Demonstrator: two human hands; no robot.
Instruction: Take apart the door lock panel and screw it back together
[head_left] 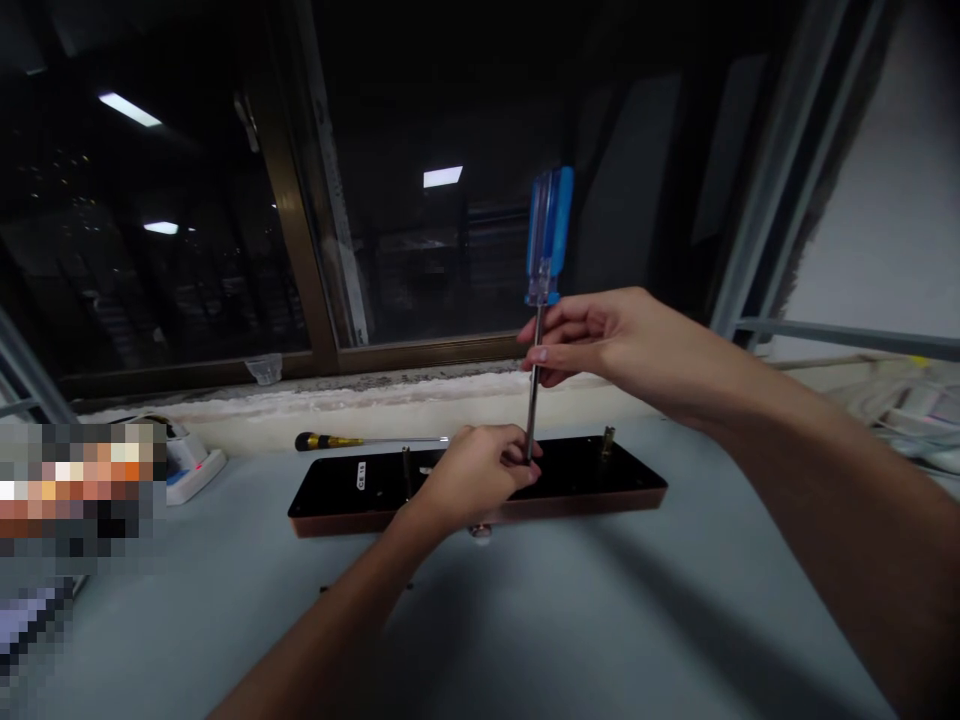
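Note:
A screwdriver with a blue handle stands nearly upright, its tip down at a long black panel with copper-coloured edges. My right hand is closed on the metal shaft just below the handle. Lower down, my left hand is closed with its fingertips around the shaft's bottom end, resting at the panel. Whatever lies under the tip is hidden by those fingers. Brass posts rise from the panel: one post near the right end, another post left of my left hand. A white label sits near the left end.
Behind the panel lies a second screwdriver with a yellow and black handle. A power strip is at the left, beside a blurred-out area. A plastic cup is on the window sill. Cables lie at the far right. Small dark pieces are partly behind my left forearm.

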